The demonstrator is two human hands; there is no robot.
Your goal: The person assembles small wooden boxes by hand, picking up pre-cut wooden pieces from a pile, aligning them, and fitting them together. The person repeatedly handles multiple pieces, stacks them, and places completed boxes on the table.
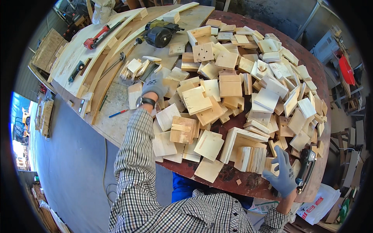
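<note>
My left hand (155, 84), in a grey glove with a dark watch at the wrist, reaches to the left side of a big heap of small wooden blocks (230, 85). Its fingers point away among the pieces, so whether they grip one cannot be made out. Over the near right edge of the table, my right hand (283, 174), also gloved, has thumb and fingers apart and holds nothing. Just left of it, a stack of thin wooden pieces (250, 159) stands inside a corner of two joined boards (233, 144). A black nail gun (307, 169) lies to its right.
The dark red table (248, 182) bears the heap. On the adjoining board are a black-and-green power tool (159, 34), a red-handled tool (97, 38), a hammer (116, 62), a red-blue pen (117, 113) and long wooden strips (101, 83). A hose (105, 167) runs along the floor.
</note>
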